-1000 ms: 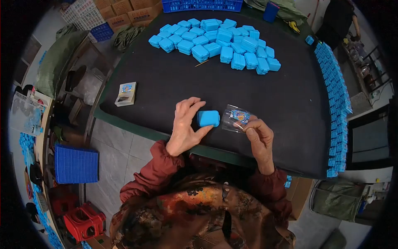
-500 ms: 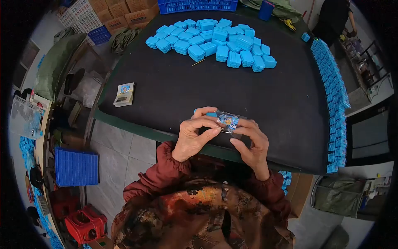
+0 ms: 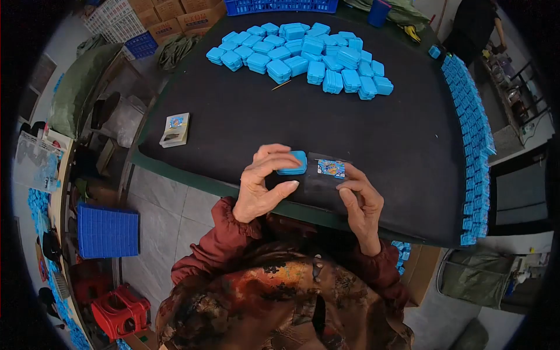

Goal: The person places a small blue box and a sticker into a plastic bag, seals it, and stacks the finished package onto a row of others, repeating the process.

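- Nearest the viewer, low in the frame, are the person's patterned top and red sleeves [image 3: 224, 233], with both forearms reaching up to the near edge of the table [image 3: 402, 140].
- The left hand [image 3: 262, 186] pinches a small blue case [image 3: 293, 163] between thumb and fingers, holding it just above the dark tabletop at centre frame.
- The right hand [image 3: 361, 201] sits just right of it, fingers curled down onto a clear bag [image 3: 325, 175] with a printed label [image 3: 331, 168]; the bag lies flat on the table, its left end touching the case.
- To do this step well, it seems wise to keep the bag pinned flat, hold its mouth open, and slide the case in squarely so the corners do not snag the film.
- Farther off, at left of the frame, a small stack of printed cards [image 3: 175, 129] lies well apart.
- At the top, a heap of blue cases [image 3: 303, 58] spreads across the table, and a row of packed cases [image 3: 472, 146] lines the right edge.
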Available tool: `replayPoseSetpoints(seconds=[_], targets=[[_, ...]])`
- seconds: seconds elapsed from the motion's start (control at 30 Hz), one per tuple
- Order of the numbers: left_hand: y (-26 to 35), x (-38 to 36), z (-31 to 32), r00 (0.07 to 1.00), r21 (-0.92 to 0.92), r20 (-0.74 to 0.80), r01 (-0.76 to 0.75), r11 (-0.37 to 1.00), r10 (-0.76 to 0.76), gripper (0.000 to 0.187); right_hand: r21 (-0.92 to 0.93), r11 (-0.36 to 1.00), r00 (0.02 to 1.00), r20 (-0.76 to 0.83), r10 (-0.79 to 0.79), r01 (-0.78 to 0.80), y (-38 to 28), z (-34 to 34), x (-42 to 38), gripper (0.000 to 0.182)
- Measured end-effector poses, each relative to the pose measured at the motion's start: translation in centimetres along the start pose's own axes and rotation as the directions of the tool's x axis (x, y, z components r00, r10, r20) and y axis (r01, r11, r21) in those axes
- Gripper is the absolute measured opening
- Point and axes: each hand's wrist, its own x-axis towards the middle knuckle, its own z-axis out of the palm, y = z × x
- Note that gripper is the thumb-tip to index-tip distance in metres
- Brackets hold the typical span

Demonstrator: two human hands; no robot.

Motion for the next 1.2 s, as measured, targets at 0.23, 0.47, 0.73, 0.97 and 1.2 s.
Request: replayPoseSetpoints(seconds=[0.23,0.47,0.73,0.97,1.2], targets=[[-1.0,0.0,-1.9,0.987,0.613,0.082,0.059,0.788,-0.138,0.048,0.106,0.991,0.996,-0.032,0.081,-0.077,1.6,-0.4,0.1,0.01],[-2.1,-0.3,-2.5,0.992,0.388,0.012,0.109,0.915,-0.123,0.046,0.141,0.986,0.995,-0.029,0.097,-0.092,2.5,-0.7,0.8,0.01],[-0.7,-0.9,-1.8,0.959,-0.19,0.026,0.281,0.941,-0.281,0.042,0.256,0.962,0.994,-0.02,0.105,-0.096,2.9,-0.4,0.8,0.007],[-0.6,-0.9,-1.4,0.982,-0.024,0.008,0.187,0.982,-0.187,0.043,0.26,0.965,0.999,-0.007,0.047,-0.044,2.9,-0.5,0.7,0.008],[0.5,-0.9,-1.0,0.991,0.051,0.03,0.128,0.99,-0.129,0.045,0.285,0.955,0.994,-0.055,0.1,-0.08,2.6,-0.7,0.3,0.013]])
